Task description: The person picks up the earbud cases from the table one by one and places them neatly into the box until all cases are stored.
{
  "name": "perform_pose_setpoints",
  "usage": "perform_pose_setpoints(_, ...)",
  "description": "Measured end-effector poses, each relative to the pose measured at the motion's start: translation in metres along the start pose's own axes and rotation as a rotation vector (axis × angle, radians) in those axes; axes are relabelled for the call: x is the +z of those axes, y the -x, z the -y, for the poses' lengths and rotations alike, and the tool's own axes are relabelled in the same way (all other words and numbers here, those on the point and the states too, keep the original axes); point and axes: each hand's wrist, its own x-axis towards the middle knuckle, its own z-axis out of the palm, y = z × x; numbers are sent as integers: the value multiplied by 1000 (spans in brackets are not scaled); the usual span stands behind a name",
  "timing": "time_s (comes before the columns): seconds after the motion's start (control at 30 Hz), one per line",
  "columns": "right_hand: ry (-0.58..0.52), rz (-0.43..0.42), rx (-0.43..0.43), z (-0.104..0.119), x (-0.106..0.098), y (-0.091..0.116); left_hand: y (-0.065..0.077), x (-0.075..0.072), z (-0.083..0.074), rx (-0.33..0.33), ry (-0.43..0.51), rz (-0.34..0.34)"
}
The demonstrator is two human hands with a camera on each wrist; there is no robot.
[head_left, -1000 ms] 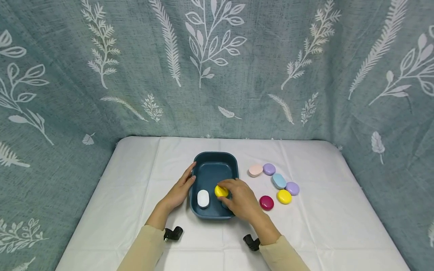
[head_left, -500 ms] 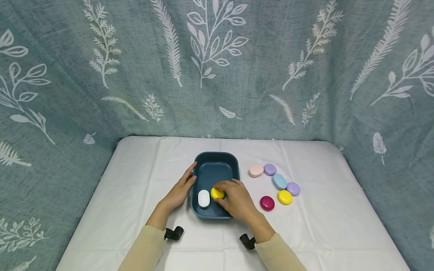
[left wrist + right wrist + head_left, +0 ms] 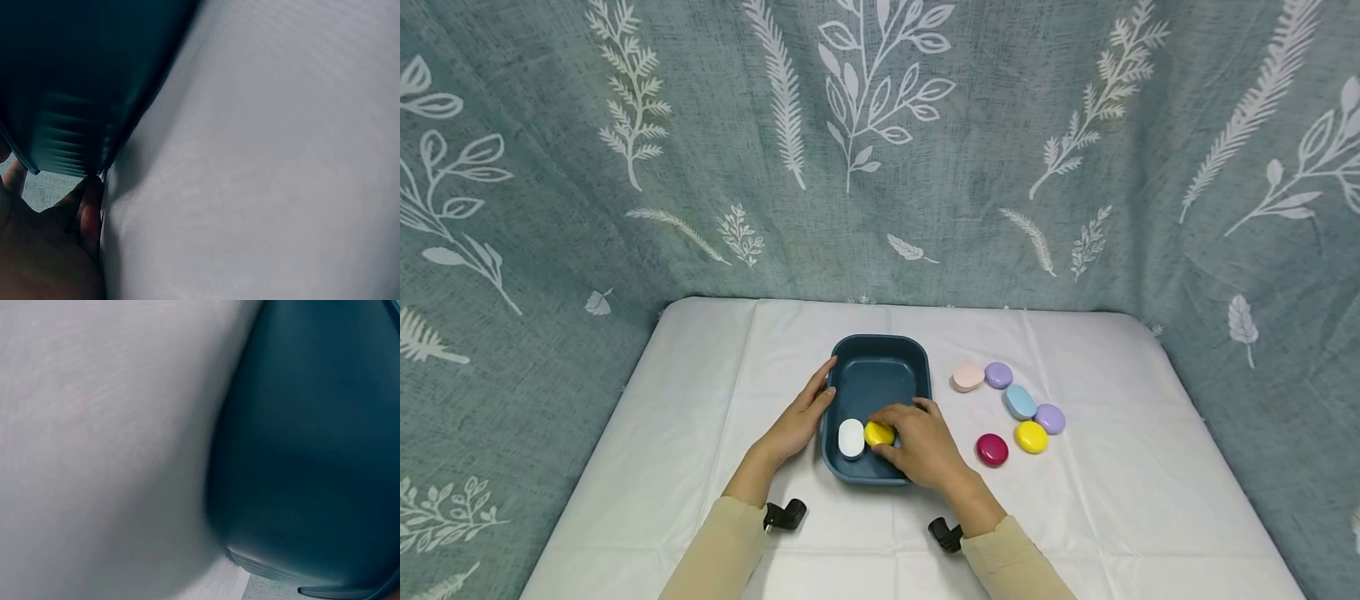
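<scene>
A dark blue rectangular tray (image 3: 882, 379) with rounded corners sits on the white cloth. My left hand (image 3: 793, 429) rests along its left side, fingers extended, with fingertips and thumb at the rim. Inside the tray, my right hand (image 3: 928, 446) pinches a glossy yellow round disc (image 3: 877, 434) between thumb and fingers. Close to its left lies a white oval piece (image 3: 851, 439) near the tray's front. The left wrist view has the left hand (image 3: 53, 244) against the tray's ribbed outer wall (image 3: 69, 134). In the right wrist view, the tray wall (image 3: 306, 444) hides the held disc.
Right of the tray lie a pale pink piece (image 3: 967, 377), two lilac discs, one lilac disc (image 3: 998, 375) farther back, a light blue oval (image 3: 1020, 402), another yellow disc (image 3: 1032, 437) and a crimson disc (image 3: 992, 450). A patterned green curtain (image 3: 880, 225) hangs behind the table.
My right hand has moved left inside the tray, bringing the yellow disc next to the white piece. The left hand stays at the tray's left side.
</scene>
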Motion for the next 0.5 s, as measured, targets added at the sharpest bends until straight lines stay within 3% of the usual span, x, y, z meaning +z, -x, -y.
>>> perform_pose_setpoints(0.5, 67, 41, -13, 1, 2, -1, 1, -1, 2, 8, 2, 1)
